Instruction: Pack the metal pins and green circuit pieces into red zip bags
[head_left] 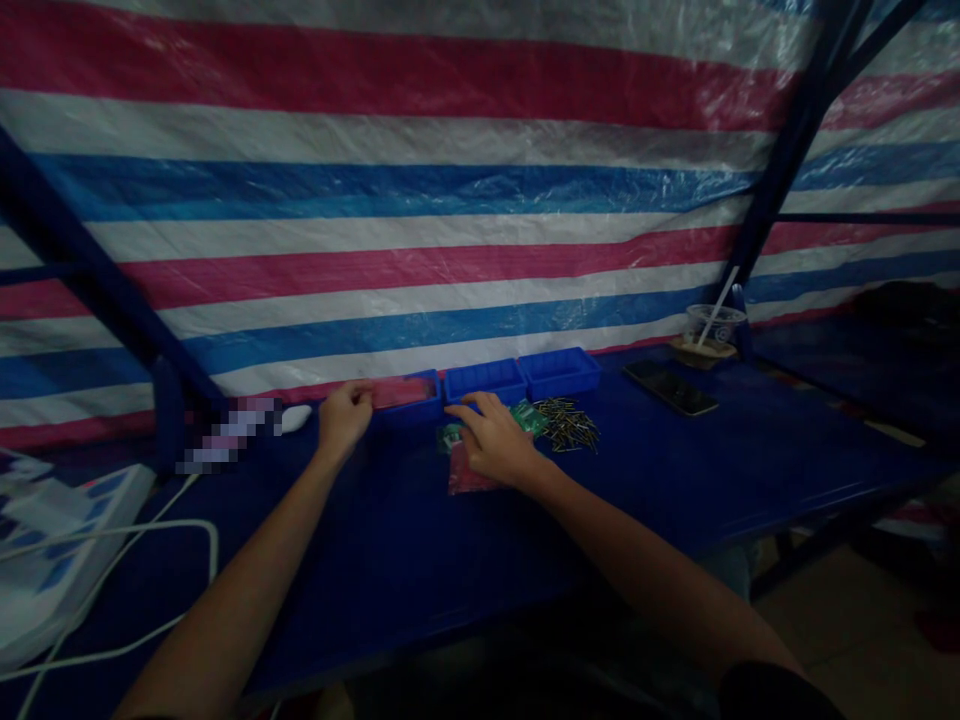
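Three blue plastic trays stand in a row at the back of the blue table. My left hand grips the near left corner of the left tray, which holds something reddish. My right hand rests palm down on a red see-through bag and small green circuit boards, just in front of the middle tray. A heap of small dark pins lies right of that hand, in front of the right tray.
A dark phone lies at the right, a clear plastic cup with a straw behind it. A white device with cables sits at the left edge. A striped tarp and blue frame poles close off the back.
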